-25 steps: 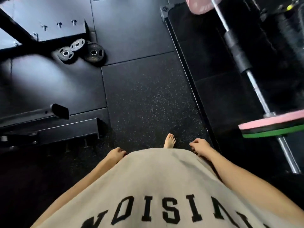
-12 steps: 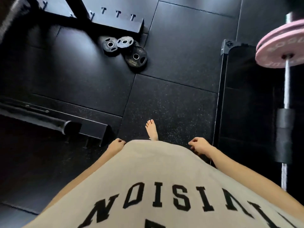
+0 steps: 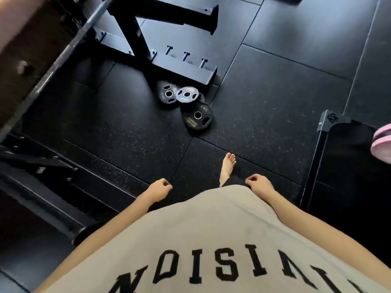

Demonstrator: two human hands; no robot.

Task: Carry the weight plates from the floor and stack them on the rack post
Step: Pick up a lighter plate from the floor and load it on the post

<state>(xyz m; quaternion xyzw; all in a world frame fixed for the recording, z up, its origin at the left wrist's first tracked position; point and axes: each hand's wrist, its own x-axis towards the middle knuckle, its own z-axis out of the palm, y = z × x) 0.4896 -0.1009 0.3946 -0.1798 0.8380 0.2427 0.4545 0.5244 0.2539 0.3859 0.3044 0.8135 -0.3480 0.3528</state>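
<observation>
Both hands hold nothing. The left hand [image 3: 159,189] hangs at the person's side with its fingers loosely curled, and the right hand [image 3: 259,184] hangs the same way on the other side of the grey shirt [image 3: 211,240]; each grip is released and idle. A bare foot [image 3: 227,166] is planted ahead on the floor [image 3: 275,102].

The plates [image 3: 186,102] lie in a small pile on the floor, touching one another, just beside the near corner of the rack base [image 3: 190,70]. One dark plate [image 3: 168,94] lies to the left, a lighter one [image 3: 187,94] leans over its edge, and a larger plate [image 3: 198,116] lies nearest the person. A fourth may be tucked beneath; I cannot tell. They are well apart from both hands.

A black post [image 3: 186,15] juts out from the rack above the pile and carries no plate in view. I judge it the likely target, though other posts may lie out of frame.

The step in hand looks like the approach: nothing has been lifted, so the task is at its start. The next move calls for closing the gap to the pile, bending or squatting low, and taking a plate by its rim or its cut-out grip holes. The nearest plate lies free on top and seems the easiest first pick. Bare toes sit close to where a dropped plate would land, so a firm hold matters.
</observation>
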